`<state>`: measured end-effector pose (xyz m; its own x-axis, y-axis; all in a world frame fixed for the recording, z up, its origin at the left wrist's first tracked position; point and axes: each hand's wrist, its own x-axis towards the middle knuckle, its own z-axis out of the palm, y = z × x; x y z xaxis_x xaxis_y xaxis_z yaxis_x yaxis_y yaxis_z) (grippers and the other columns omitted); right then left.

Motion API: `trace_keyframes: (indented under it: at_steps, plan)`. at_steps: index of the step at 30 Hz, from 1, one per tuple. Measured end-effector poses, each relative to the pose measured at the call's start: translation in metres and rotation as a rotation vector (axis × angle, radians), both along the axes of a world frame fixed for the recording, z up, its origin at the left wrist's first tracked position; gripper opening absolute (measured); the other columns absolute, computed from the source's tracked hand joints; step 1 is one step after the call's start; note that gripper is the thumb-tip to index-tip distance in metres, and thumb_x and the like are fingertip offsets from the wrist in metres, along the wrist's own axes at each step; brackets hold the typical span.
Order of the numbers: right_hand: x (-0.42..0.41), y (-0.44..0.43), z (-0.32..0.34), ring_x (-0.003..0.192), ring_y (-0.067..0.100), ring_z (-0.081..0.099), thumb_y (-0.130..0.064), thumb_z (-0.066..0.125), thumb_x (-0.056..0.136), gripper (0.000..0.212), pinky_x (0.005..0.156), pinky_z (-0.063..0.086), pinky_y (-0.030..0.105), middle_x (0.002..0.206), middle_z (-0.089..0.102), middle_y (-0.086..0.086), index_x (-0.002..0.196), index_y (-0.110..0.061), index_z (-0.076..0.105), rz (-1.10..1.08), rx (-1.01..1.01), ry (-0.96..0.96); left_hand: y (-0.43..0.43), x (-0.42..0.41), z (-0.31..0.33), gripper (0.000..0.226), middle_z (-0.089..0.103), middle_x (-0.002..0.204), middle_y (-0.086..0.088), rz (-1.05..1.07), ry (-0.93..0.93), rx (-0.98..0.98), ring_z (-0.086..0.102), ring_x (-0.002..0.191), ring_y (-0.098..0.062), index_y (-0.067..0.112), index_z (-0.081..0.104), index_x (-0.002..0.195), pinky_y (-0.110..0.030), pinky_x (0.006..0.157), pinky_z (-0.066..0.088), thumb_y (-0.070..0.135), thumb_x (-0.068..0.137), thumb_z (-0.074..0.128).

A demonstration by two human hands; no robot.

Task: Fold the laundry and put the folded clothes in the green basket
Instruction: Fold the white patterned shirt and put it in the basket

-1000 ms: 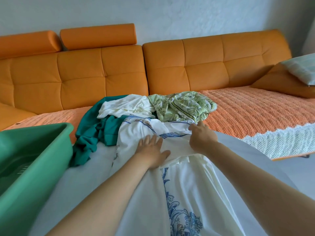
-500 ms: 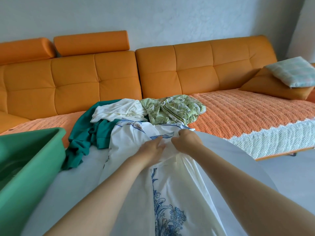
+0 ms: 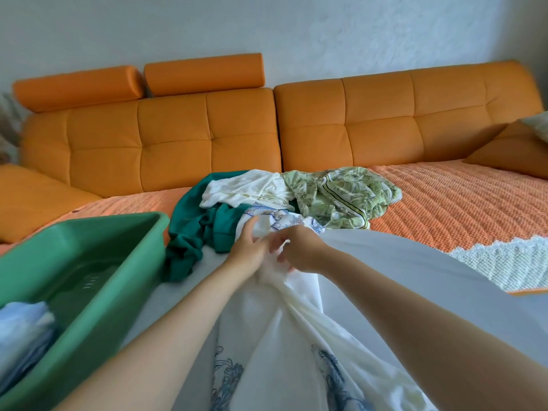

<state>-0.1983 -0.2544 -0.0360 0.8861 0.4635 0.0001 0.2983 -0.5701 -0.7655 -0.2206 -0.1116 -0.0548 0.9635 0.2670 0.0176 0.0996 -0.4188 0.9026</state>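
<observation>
- Pinches the gathered far end of the white garment [image 3: 284, 336] in the right hand [image 3: 302, 250], fingers curled tight on a fold, just right of frame centre.
- Meets it with the left hand [image 3: 252, 250], the two hands touching; seems to clamp the same bunch between thumb and fingers, though blurred there.
- Runs long-axis from the hands straight down to the lower edge of the frame, across the grey counter [image 3: 415, 277], with blue print showing near the bottom.
- Hangs toward the viewer from both hands, neither one nearer, since both hold the same end; probably calls for parting the hands along that top edge to spread the cloth before any fold.
- Sets the green basket [image 3: 89, 232] at left of frame, on the left hand's side, with folded clothes [image 3: 23, 330] already in its lower-left corner.
- Leaves the unfolded heap just beyond the hands: teal garment [image 3: 192, 226], white top [image 3: 246, 188], leaf-print garment [image 3: 341, 197].
- Differs from half a second ago: hands closer together, cloth pulled narrower into rope-like pleats, more of the basket in view.
</observation>
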Motion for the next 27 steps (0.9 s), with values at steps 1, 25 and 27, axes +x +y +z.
trace_keyframes:
  at_steps: [1, 25, 27]
  plan:
    - [0.006, -0.002, -0.005, 0.062, 0.017, 0.06, 0.006, 0.037, 0.084, 0.041, 0.053, 0.052, 0.026, 0.092, 0.067, 0.009, 0.081, -0.021, 0.067, -0.074, -0.071, -0.101, 0.003, -0.001, -0.004, 0.064, 0.063, 0.117, 0.002, -0.017, 0.015, 0.015, 0.062, 0.103, -0.016, 0.041, 0.036, 0.145, -0.028, 0.088, 0.046, 0.036, 0.09, 0.069]
    - [0.079, -0.001, -0.04, 0.153, 0.024, 0.011, -0.042, 0.06, 0.094, 0.077, 0.12, 0.024, 0.047, 0.168, 0.001, -0.004, 0.158, -0.036, 0.018, -0.089, -0.296, -0.237, 0.04, 0.033, -0.013, 0.033, 0.06, 0.098, -0.004, 0.282, 0.012, 0.36, 0.054, 0.085, -0.029, 0.026, 0.045, 0.113, -0.033, 0.066, 0.037, 0.007, 0.086, 0.043]
    - [0.085, 0.0, -0.043, 0.154, 0.023, 0.008, -0.044, 0.051, 0.098, 0.073, 0.121, 0.02, 0.045, 0.168, -0.004, -0.005, 0.158, -0.04, 0.011, -0.071, -0.323, -0.189, 0.047, 0.031, -0.012, 0.038, 0.056, 0.1, -0.004, 0.237, 0.136, 0.577, 0.054, 0.094, -0.031, 0.026, 0.041, 0.115, -0.035, 0.071, 0.041, 0.01, 0.082, 0.047]
